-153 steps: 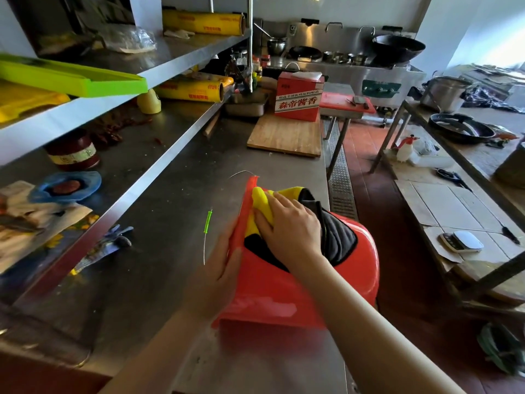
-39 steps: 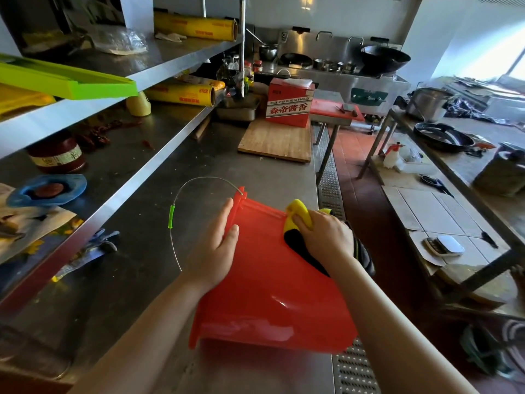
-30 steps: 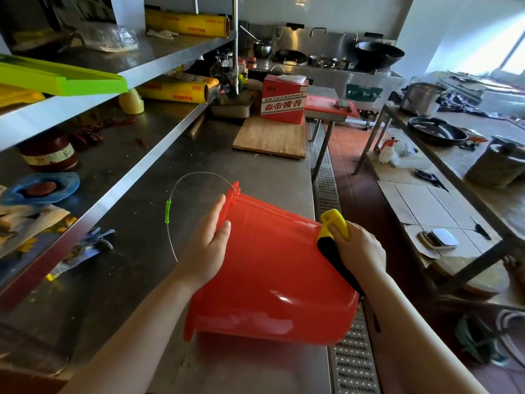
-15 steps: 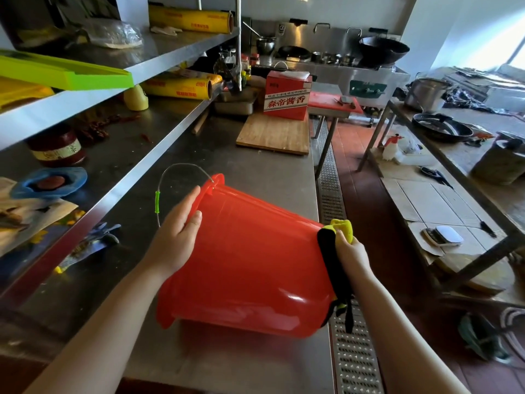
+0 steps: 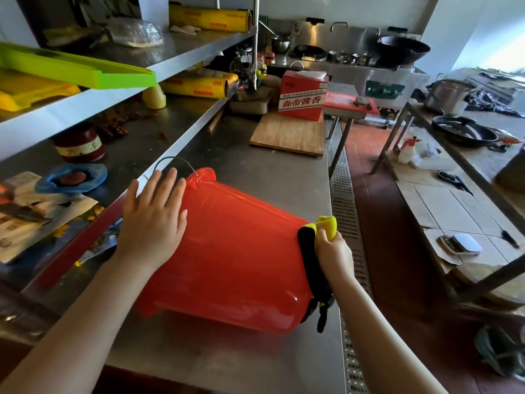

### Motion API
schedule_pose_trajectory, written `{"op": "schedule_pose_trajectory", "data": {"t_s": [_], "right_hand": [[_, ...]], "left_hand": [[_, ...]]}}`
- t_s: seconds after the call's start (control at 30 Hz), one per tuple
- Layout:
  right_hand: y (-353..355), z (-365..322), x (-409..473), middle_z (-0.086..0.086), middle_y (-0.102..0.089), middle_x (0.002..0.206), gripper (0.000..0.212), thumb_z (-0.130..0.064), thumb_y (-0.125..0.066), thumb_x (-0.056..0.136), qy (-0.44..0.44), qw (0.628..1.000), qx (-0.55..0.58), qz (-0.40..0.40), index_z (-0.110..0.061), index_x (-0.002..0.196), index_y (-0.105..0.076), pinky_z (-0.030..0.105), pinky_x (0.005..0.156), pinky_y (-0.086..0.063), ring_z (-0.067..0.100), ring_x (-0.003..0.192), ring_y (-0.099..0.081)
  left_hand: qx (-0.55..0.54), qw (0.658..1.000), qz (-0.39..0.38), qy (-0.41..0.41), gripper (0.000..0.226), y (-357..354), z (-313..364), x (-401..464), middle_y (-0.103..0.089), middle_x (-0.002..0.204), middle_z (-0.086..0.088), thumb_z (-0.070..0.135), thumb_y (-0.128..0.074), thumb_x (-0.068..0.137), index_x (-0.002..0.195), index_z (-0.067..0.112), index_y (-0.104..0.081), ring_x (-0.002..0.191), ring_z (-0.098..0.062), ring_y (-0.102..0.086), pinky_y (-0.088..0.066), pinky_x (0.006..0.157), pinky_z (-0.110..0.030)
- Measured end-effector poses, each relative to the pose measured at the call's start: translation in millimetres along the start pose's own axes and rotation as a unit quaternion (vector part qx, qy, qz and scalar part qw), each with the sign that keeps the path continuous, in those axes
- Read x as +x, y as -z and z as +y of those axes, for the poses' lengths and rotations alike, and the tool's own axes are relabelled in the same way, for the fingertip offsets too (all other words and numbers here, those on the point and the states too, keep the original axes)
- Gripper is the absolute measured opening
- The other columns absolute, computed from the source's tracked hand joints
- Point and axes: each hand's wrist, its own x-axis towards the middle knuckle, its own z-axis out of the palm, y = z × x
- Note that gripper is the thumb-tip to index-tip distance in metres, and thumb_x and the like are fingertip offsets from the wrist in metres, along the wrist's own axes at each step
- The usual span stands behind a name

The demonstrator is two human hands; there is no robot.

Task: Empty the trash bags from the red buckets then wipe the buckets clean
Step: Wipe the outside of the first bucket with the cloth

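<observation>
While the red bucket (image 5: 227, 257) lies on its side on the steel counter (image 5: 264, 183), I note my left hand (image 5: 153, 220) spread flat, fingers straight, pressing the bucket's wall near the rim. At the bucket's base end, my right hand (image 5: 332, 248) clutches a yellow-and-black cloth (image 5: 312, 251) against the base, fingers curled round it. Beyond the bucket sits a wooden cutting board (image 5: 288, 136), a red carton (image 5: 302, 98) touching its far edge.

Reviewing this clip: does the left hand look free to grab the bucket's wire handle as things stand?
Probably yes. The left hand lies flat and empty on the red bucket, fingertips right beside the wire handle, with nothing between them.
</observation>
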Motion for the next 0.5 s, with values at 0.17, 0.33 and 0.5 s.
{"op": "schedule_pose_trajectory", "data": {"t_s": [0.17,0.33,0.5], "right_hand": [[-3.0,4.0,0.7,0.008,-0.066,0.106,0.041,-0.051,-0.038,0.096,0.012,1.000,0.019,0.006,-0.020,0.113,-0.060,0.040,0.086,-0.044,0.030,0.097,-0.059],[-1.4,9.0,0.1,0.008,-0.066,0.108,0.044,-0.054,-0.038,0.097,0.022,0.999,0.036,-0.004,-0.022,0.118,-0.060,0.037,0.085,-0.042,0.031,0.104,-0.059],[-1.0,13.7,0.7,0.005,-0.066,0.112,0.045,-0.055,-0.037,0.098,0.028,0.996,0.083,-0.028,-0.030,0.129,-0.056,0.032,0.084,-0.038,0.024,0.104,-0.058]], "left_hand": [[0.009,1.000,0.002,-0.009,0.068,16.2,27.7,10.3,-0.033,0.156,-0.017,0.025,-0.065,0.086,0.147,0.007,-0.041,0.146,-0.035,-0.025,-0.014,0.117,-0.058],[-0.043,0.989,-0.052,-0.133,0.062,4.8,87.0,17.5,-0.029,0.160,-0.011,0.039,-0.049,0.094,0.149,0.013,-0.040,0.148,-0.032,-0.023,-0.020,0.120,-0.053],[-0.065,0.969,-0.114,-0.210,0.073,-20.2,147.4,19.8,-0.025,0.162,-0.008,0.053,-0.016,0.091,0.152,0.018,-0.036,0.150,-0.029,-0.017,-0.011,0.121,-0.049]]}}
